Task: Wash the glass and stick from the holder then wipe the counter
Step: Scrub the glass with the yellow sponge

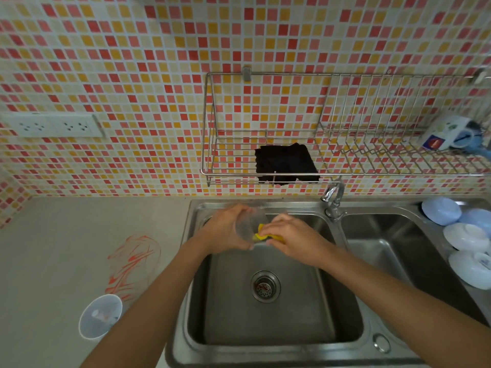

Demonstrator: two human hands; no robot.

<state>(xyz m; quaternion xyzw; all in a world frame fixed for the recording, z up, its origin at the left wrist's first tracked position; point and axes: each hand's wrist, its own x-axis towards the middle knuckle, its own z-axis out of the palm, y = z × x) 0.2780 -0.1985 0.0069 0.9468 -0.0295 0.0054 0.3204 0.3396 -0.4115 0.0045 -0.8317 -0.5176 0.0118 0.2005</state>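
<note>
I see my left hand (229, 226) curled round the clear glass (249, 226), gripping it on its side above the back of the left sink basin (265, 325). My right hand (289, 235) pinches a yellow sponge (259, 235) and pushes it into the mouth of the glass, so sponge and glass touch. Both hands hang over the basin, behind the drain strainer (265, 286).

Left of the sink, on the grey worktop (53, 248), stands a white holder cup (100, 316); something pale lies inside it, but I cannot tell whether that is the stick. Between the holder and the wall, still left of the sink, orange-red scribbled smears (132, 264) mark the worktop.

Behind the sink, the tap (333, 199) rises from the divider between the two basins. Above it a wire rack (345, 128) hangs on the mosaic tile wall, with a black cloth (287, 163) lying in its left section and a printed mug (449, 136) at its right end. Right of the sink, several pale blue and white bowls (462, 235) sit upside down on the drainer. A double wall socket (53, 126) is mounted far left of the rack.
</note>
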